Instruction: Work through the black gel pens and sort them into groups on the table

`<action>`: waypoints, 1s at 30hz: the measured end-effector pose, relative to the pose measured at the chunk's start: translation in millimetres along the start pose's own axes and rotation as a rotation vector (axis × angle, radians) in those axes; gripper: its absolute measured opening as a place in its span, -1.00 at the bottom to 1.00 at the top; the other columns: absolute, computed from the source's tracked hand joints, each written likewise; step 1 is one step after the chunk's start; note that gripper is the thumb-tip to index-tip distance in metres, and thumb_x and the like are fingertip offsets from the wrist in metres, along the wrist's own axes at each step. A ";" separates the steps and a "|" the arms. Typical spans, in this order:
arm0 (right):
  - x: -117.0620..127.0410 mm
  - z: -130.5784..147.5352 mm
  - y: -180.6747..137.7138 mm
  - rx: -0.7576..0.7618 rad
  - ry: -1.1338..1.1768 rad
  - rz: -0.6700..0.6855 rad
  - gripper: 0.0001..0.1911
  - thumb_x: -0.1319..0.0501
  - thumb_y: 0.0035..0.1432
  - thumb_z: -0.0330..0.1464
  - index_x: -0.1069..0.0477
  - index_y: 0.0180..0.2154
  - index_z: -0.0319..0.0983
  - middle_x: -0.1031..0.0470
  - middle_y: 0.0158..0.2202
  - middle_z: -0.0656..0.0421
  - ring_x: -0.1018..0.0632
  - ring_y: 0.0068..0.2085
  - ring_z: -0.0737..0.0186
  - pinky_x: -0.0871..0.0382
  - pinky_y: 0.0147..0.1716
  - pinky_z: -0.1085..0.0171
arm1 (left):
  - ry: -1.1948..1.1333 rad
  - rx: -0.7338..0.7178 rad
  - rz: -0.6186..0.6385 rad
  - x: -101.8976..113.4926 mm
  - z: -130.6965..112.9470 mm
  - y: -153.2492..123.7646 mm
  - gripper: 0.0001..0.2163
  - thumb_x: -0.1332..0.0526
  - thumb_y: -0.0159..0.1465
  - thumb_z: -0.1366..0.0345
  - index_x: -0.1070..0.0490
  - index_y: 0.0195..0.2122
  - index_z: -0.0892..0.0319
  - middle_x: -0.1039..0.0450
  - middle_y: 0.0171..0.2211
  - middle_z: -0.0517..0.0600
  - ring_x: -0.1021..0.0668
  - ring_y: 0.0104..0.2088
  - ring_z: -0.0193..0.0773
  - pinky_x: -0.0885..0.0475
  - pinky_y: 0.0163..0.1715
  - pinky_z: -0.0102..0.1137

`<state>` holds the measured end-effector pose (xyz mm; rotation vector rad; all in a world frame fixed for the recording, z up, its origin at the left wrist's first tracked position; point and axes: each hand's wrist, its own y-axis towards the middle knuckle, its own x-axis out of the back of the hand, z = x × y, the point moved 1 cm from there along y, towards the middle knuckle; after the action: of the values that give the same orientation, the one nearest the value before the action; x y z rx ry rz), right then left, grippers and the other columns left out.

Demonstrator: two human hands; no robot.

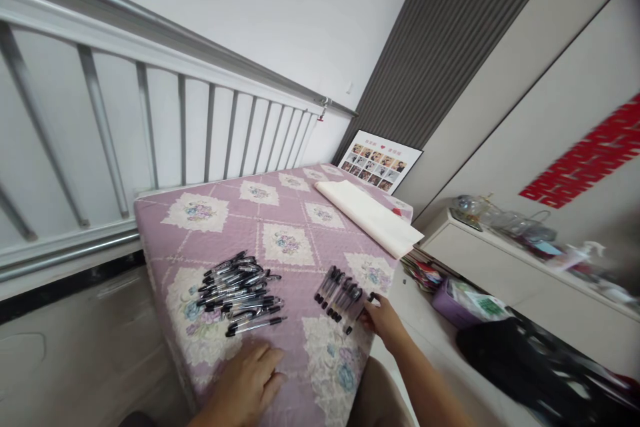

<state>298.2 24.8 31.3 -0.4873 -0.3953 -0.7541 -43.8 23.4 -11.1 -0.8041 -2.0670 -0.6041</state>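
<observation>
A loose pile of several black-capped pens lies on a table covered by a purple floral cloth. To its right, a smaller row of several pens lies side by side near the table's right edge. My left hand rests flat on the cloth just below the pile, fingers stretched out and holding nothing. My right hand is at the table's right edge, its fingers pinched on the nearest pen of the small row.
A folded cream cloth lies at the far right of the table. A framed photo collage leans on the wall behind. A metal railing runs along the left. A white cabinet with clutter, a purple bin and a black bag stand at right.
</observation>
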 end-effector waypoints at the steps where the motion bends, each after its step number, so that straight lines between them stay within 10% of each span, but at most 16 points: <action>1: -1.1 -0.6 4.4 -0.012 -0.037 -0.014 -0.39 -0.23 0.03 -0.27 -0.16 0.12 -0.25 -0.38 -0.66 0.30 -0.48 -0.60 0.24 -0.35 -0.62 0.35 | -0.004 -0.003 -0.003 -0.1 0.4 -0.2 -0.75 -0.08 0.29 0.37 -0.38 -0.03 0.10 -0.48 -0.16 0.02 -0.52 -0.15 -0.16 -0.42 -0.15 -0.31; 30: -27.2 15.8 31.6 0.131 -0.392 0.032 -0.40 -0.33 -0.09 -0.37 -0.30 0.05 -0.28 -0.38 -0.70 0.32 -0.46 -0.66 0.22 -0.28 -0.68 0.35 | -0.013 0.010 0.004 2.9 -1.8 1.5 -0.80 -0.09 0.27 0.37 -0.40 -0.12 0.07 -0.48 -0.20 -0.03 -0.49 -0.18 -0.20 -0.34 -0.18 -0.38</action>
<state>300.5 68.4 21.8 -0.5166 -0.7951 -0.5955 -43.1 24.3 -7.5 -0.8081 -2.0784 -0.5875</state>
